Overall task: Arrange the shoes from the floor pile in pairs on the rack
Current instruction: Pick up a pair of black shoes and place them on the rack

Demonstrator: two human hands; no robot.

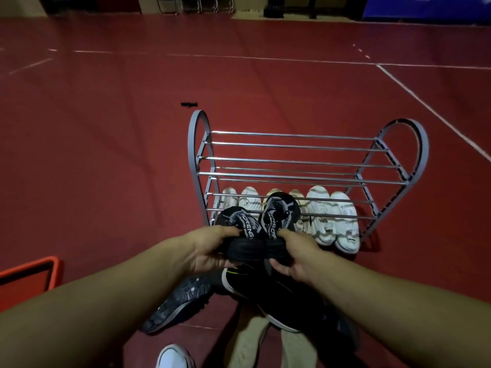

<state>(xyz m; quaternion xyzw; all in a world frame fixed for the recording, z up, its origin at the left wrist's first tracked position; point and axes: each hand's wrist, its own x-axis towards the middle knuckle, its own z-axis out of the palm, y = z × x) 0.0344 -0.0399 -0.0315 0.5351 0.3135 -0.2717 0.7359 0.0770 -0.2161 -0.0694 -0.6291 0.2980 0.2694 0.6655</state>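
Note:
I hold a pair of black shoes with grey printed soles in front of the rack, soles up. My left hand [212,248] grips the left black shoe [237,227] at its heel. My right hand [292,257] grips the right black shoe [279,212] at its heel. The grey metal shoe rack [300,160] stands just beyond, its upper bars bare. Several white shoes [332,216] lie side by side on its lowest tier. On the floor below my hands are more dark shoes: one sole-up [180,301] and a black one with a white edge [279,296].
The floor is dark red with white lines. An orange crate [29,274] sits at the left edge. A small black object [189,104] lies behind the rack. My trouser legs and a white shoe [174,357] show at the bottom.

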